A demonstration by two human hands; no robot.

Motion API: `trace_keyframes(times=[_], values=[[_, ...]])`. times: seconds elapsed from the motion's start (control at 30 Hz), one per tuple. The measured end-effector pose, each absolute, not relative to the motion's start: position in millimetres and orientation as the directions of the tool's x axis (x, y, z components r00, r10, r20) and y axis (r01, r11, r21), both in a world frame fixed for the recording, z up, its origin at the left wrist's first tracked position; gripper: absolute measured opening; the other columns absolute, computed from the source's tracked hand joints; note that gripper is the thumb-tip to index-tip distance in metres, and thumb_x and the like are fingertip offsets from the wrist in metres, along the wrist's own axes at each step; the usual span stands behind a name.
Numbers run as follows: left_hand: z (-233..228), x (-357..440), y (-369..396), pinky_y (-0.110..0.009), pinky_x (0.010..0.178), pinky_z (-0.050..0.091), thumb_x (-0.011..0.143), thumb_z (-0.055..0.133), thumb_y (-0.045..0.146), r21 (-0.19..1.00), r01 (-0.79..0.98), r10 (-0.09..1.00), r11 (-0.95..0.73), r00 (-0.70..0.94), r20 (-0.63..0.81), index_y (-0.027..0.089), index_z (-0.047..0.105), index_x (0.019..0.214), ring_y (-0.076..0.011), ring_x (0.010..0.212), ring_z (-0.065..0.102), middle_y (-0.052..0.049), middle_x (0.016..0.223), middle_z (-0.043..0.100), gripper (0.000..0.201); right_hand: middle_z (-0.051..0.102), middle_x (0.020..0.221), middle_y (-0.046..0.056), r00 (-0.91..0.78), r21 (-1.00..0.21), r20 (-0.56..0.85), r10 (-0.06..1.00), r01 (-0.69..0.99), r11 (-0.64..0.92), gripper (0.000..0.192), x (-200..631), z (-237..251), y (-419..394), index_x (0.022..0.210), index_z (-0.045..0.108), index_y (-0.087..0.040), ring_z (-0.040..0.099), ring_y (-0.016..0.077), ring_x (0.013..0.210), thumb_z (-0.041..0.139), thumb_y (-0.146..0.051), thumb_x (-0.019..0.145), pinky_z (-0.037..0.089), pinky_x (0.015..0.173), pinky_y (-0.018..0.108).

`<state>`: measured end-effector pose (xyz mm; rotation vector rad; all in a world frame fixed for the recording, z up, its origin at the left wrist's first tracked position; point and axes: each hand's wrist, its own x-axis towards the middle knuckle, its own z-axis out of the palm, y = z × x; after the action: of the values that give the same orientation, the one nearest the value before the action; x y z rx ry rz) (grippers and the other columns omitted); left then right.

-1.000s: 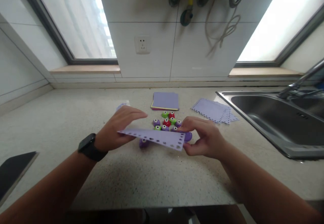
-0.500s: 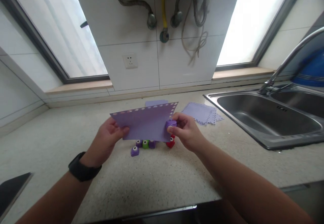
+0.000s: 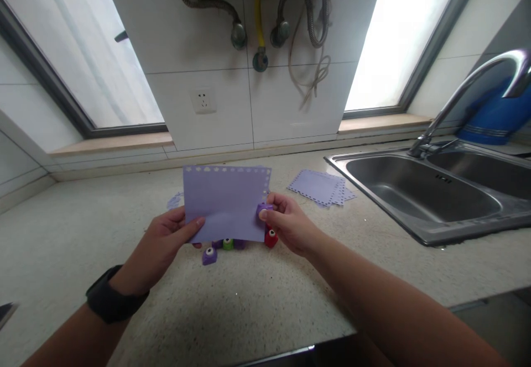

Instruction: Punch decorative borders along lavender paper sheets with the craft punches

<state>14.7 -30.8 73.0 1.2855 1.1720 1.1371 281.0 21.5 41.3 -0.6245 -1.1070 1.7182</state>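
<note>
My left hand [image 3: 172, 234] pinches the lower left part of a purple sheet of paper [image 3: 226, 201], thumb in front and fingers behind. Cut-out shapes run along the sheet's top edge and down the upper part of its right edge. At that right edge my right hand [image 3: 288, 220] grips a small purple craft punch [image 3: 264, 209], its thumb pressed on the front. Below the sheet stand more punches: a purple one [image 3: 209, 255], a green one [image 3: 228, 244] and a red one [image 3: 271, 238], with others partly hidden behind the paper.
A stack of purple sheets with punched edges [image 3: 317, 186] lies on the speckled counter [image 3: 249, 306], right of my hands. Farther right is a steel double sink [image 3: 415, 190] with a tap [image 3: 464, 79]. Small purple scraps [image 3: 175, 200] lie behind my left hand.
The sheet has turned to face me more squarely, its top edge now nearly level. Both hands have shifted slightly left in the picture, as has the whole view. The punch stays at the right edge.
</note>
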Motion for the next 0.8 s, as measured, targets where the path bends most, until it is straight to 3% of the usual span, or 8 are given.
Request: trace_keyframes(times=[0.33, 0.63, 0.8], values=[[73.1, 13.7, -29.4, -0.021, 0.062, 0.05, 0.087, 0.079, 0.04, 0.998, 0.063, 0.997, -0.019, 0.078, 0.014, 0.024, 0.076, 0.11, -0.0105, 0.069, 0.059, -0.001, 0.082, 0.068, 0.028, 0.06, 0.075, -0.001, -0.417, -0.875, 0.03, 0.908, -0.451, -0.178, 0.038, 278.7, 38.4, 23.8, 0.083, 0.059, -0.017, 0.052, 0.0092, 0.063, 0.091, -0.03, 0.067, 0.043, 0.06, 0.024], [73.9, 11.2, -29.3, -0.024, 0.061, 0.05, 0.085, 0.079, 0.045, 0.989, 0.128, 0.995, -0.068, 0.08, 0.058, 0.024, 0.076, 0.107, -0.014, 0.07, 0.058, -0.002, 0.085, 0.07, 0.031, 0.066, 0.092, 0.003, -0.456, -0.879, 0.07, 0.887, -0.449, -0.161, 0.029, 276.2, 35.4, 25.1, 0.098, 0.072, -0.021, 0.061, 0.0133, 0.082, 0.086, -0.035, 0.077, 0.051, 0.079, 0.028], [75.3, 12.5, -30.3, -0.027, 0.061, 0.05, 0.082, 0.08, 0.044, 0.979, 0.183, 0.995, -0.088, 0.064, 0.077, 0.025, 0.077, 0.104, -0.0166, 0.068, 0.059, -0.003, 0.08, 0.07, 0.029, 0.067, 0.095, 0.005, -0.474, -0.877, 0.062, 0.878, -0.447, -0.179, 0.032, 273.7, 32.1, 26.8, 0.1, 0.074, -0.021, 0.062, 0.0156, 0.084, 0.085, -0.041, 0.077, 0.051, 0.081, 0.031]])
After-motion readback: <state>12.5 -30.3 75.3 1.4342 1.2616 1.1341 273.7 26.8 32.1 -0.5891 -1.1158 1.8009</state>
